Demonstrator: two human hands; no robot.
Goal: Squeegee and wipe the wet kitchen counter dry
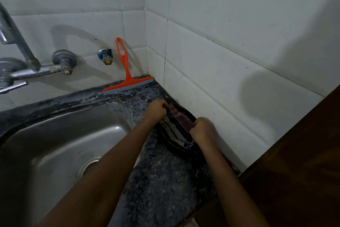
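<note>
A striped dark cloth (177,125) is stretched between my two hands over a black dish (185,114) that sits on the speckled dark counter (161,180) by the right wall. My left hand (155,110) grips the cloth's far end. My right hand (201,129) grips its near end. An orange squeegee (125,77) leans upright against the back wall tiles, its blade resting on the counter's back strip, well beyond both hands.
A steel sink (60,149) fills the left, with a wall-mounted tap (24,61) and a small blue valve (104,55) above it. White tiled walls meet in the corner behind the squeegee. A brown wooden panel (294,171) rises at the right.
</note>
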